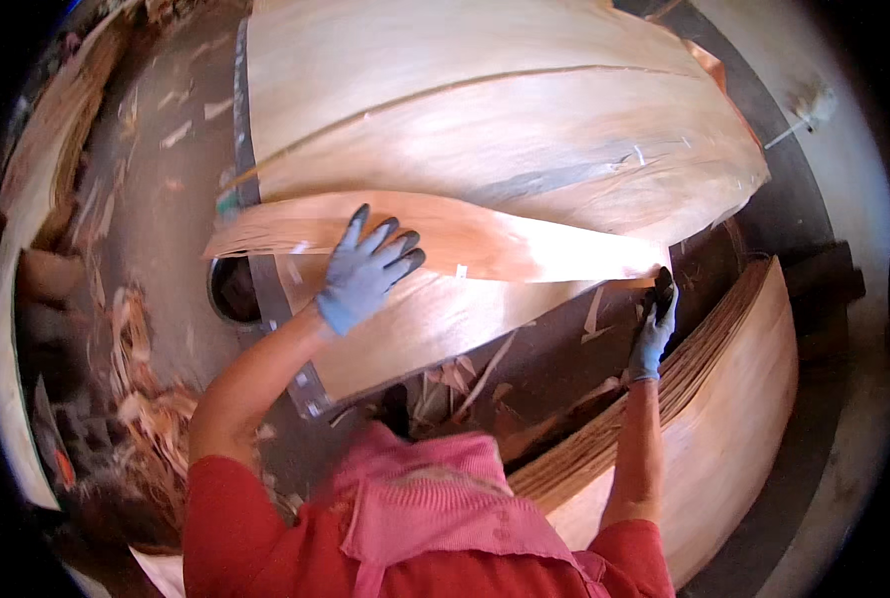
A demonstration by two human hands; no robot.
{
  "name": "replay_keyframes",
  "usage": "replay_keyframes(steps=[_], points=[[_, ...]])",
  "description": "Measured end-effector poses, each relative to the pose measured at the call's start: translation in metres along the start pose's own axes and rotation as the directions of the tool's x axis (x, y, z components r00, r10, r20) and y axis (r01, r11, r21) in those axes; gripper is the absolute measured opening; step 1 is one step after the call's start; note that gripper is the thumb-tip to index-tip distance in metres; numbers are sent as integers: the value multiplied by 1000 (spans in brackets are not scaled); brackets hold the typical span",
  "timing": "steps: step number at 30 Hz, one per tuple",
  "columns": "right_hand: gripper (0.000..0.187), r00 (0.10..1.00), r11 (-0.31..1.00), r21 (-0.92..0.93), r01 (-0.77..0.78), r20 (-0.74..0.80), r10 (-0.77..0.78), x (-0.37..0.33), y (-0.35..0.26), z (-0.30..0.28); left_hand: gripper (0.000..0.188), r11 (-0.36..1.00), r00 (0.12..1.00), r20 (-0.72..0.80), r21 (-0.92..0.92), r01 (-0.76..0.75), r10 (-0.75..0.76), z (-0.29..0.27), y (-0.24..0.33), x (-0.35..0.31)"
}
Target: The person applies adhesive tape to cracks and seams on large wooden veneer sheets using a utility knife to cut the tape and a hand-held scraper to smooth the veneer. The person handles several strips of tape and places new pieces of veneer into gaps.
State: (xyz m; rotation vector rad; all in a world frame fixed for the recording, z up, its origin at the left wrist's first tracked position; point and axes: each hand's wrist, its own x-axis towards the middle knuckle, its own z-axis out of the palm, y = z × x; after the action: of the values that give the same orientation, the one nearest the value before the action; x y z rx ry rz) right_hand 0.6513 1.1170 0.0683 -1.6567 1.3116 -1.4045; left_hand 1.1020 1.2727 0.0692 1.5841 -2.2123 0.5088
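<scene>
**Two gloved hands on one long wood strip**

The veneer strip [505, 239] lies across a large pale sheet [564, 130], its right end reaching past the sheet's near edge. Layered edges show at its left end, too fine to count. The left hand [363, 274] rests on it, fingers spread apart, clamped on nothing. The right hand [654, 324] meets the right end with bent fingers; whether they clamp it, I cannot tell.

One round dark opening [235, 291] sits beside the sheet's left edge, its contents lost in shadow. Two stacks flank the scene: the right stack [704, 419] partly behind the forearm, the left stack [58, 149] cut off by the fisheye rim. Scraps [156, 424] litter the floor, uncountable.
</scene>
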Motion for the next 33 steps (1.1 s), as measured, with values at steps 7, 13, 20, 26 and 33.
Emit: replay_keyframes(steps=[7, 13, 20, 26, 33], points=[[53, 898, 898, 33, -440, 1, 440, 44, 116, -48, 31, 943, 959, 194, -219, 249, -208, 63, 47, 7], [47, 801, 797, 108, -595, 164, 576, 60, 94, -24, 39, 849, 807, 264, 137, 511, -529, 17, 50, -20], [43, 860, 991, -92, -97, 493, 130, 178, 58, -54, 34, 540, 548, 101, 383, 749, -831, -10, 27, -37], [42, 855, 948, -6, 318, 433, -285, 346, 60, -46, 36, 562, 591, -56, 248, 789, -805, -19, 17, 76], [39, 797, 859, -282, 428, 566, -211, 423, 147, -57, 61, 454, 485, 29, 403, 795, -874, 65, 90, 71]])
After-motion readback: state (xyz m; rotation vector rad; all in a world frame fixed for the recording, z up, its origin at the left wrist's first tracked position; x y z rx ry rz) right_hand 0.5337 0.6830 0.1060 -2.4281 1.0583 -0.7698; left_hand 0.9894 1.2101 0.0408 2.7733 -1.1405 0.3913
